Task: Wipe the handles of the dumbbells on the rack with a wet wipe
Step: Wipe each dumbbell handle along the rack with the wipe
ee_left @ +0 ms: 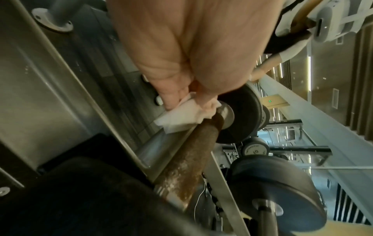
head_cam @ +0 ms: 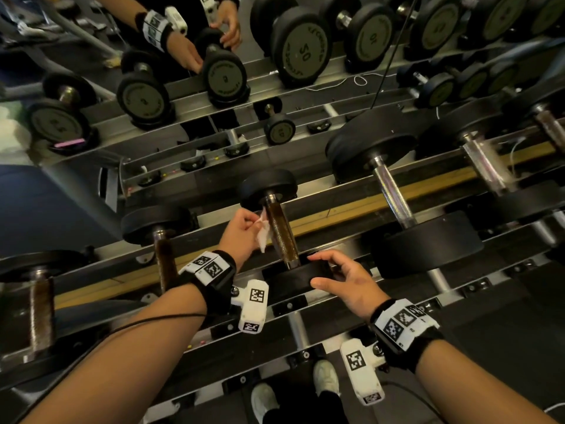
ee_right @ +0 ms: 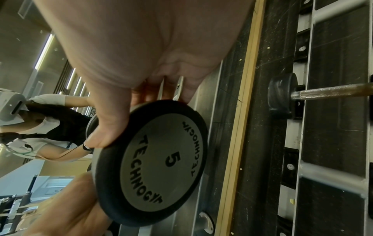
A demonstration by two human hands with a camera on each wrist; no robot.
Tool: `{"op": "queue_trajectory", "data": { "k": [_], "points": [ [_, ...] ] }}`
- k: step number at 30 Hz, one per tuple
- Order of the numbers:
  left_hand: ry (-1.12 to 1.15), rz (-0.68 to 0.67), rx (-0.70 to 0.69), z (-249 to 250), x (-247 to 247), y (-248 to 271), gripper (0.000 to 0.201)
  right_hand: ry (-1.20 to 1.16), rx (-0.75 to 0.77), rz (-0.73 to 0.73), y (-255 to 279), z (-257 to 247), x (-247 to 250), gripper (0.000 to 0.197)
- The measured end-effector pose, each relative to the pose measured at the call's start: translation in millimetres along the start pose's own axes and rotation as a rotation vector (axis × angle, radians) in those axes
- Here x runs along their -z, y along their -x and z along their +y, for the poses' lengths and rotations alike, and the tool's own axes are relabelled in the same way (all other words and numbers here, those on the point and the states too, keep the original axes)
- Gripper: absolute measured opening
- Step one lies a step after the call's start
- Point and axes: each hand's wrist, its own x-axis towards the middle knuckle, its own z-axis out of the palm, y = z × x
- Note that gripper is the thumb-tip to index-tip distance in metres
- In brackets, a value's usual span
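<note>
Steel rack (head_cam: 351, 209) in tiers, slanting across the head view, backed by a mirror (head_cam: 91, 32) repeating arms and weights; dark floor below, pale shoes (head_cam: 326, 377) showing at the bottom edge.

Small dumbbell (head_cam: 279, 228) lying in its cradle on the upper tier, lengthwise away from the body – black round heads, a "5" and TECHNOGYM lettering on the grey face (ee_right: 161, 161) of the near one. Handle (head_cam: 281, 234) brownish and knurled, tarnished, speckled with pale flecks toward the near end, a bright steel collar (ee_left: 227, 114) at the far end.

Wipe (head_cam: 263, 232) white and crumpled, pinched between thumb and curled fingers of the left hand (head_cam: 244, 231), pressed against the left side of the handle close to the far head; a loose corner hanging free beneath.

Right hand (head_cam: 345, 281) cupped round the near head (head_cam: 298, 278) – thumb on the rim at one side, fingers curled over the other, steadying it.

Neighbours on the same tier: more dumbbells with equally brown handles (head_cam: 163, 258) to the left, larger ones with shinier chrome handles (head_cam: 393, 194) to the right. Yellowish wooden strip (head_cam: 336, 212) running along beneath the handles. Lower tier holding black cradles (head_cam: 289, 304) on steel rails. Mirrored dumbbells marked "20" (head_cam: 302, 50) and "10" (head_cam: 371, 35) above. Banded wrist cameras (head_cam: 253, 304) with black-and-white markers on both forearms; a thin black cable (head_cam: 146, 319) trailing over the left arm.
</note>
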Motion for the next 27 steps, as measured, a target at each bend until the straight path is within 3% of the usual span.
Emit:
{"op": "queue_trajectory", "data": {
  "k": [7,13,15,20,27],
  "points": [
    [0.037,-0.167,0.061,-21,-15,27,0.013,-0.006,-0.006,-0.003,1,0,0,0.042],
    [0.043,-0.264,0.109,-19,4,36,0.011,-0.002,-0.011,-0.007,1,0,0,0.042],
    [0.025,-0.240,0.119,-16,11,35,0.009,-0.001,-0.001,0.000,0,1,0,0.042],
    [-0.138,-0.005,0.057,-10,4,21,0.008,-0.007,0.002,0.006,0,1,-1,0.042],
    [0.050,-0.039,0.102,-16,-20,35,0.010,-0.031,-0.001,0.009,1,0,-1,0.042]
  ]
}}
